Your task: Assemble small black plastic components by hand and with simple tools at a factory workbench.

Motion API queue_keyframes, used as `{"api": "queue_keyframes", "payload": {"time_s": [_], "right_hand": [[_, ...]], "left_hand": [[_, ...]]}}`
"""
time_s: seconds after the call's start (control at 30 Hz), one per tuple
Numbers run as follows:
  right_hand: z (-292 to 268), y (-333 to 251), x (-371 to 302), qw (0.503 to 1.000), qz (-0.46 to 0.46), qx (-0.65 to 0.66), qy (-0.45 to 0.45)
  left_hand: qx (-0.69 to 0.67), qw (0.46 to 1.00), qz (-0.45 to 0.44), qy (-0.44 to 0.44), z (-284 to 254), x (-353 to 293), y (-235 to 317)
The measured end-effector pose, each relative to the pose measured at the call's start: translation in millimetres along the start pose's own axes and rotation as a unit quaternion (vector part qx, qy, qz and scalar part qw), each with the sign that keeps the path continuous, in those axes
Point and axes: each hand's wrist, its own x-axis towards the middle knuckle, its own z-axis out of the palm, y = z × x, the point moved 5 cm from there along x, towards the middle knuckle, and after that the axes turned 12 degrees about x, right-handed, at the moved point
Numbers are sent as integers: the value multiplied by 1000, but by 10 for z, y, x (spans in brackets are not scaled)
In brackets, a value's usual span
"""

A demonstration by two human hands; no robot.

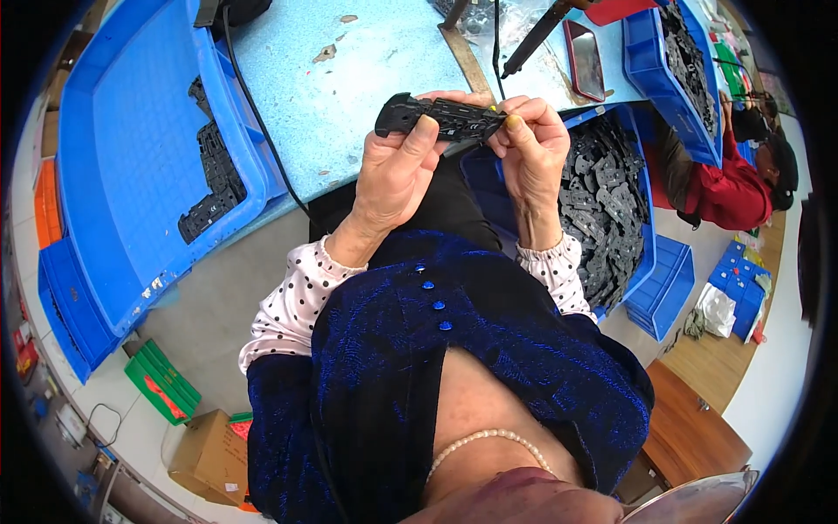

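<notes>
A long black molded plastic part [449, 118] is held up over the near edge of the light blue table. My left hand [397, 166] is closed around its wider left end, the thumb pressed on its face. My right hand [534, 144] pinches the narrow right end between thumb and fingers. A small yellow spot shows by the right fingertips; what it is I cannot make out. Several similar black parts [214, 170] lie along the right side of the large blue tray [122, 131] on the left.
A blue crate [648, 253] heaped with black parts stands by my right forearm. Another blue bin [642, 52] of black parts sits farther right, near a phone [585, 61]. A black cable [253, 113] runs beside the tray. Another person [733, 188] in red is at far right.
</notes>
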Motion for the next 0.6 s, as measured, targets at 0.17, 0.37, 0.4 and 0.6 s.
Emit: {"api": "queue_keyframes", "payload": {"time_s": [0.17, 0.37, 0.4, 0.6], "right_hand": [[92, -47, -12, 999, 22, -23, 5], [44, -81, 51, 998, -10, -20, -53], [50, -92, 68, 997, -29, -21, -62], [217, -95, 214, 992, -35, 0, -120]], "left_hand": [[-15, 1000, 25, -1, 20, 25, 57], [151, 982, 79, -84, 15, 47, 232], [228, 963, 97, -104, 18, 48, 260], [176, 973, 81, -127, 3, 101, 410]]}}
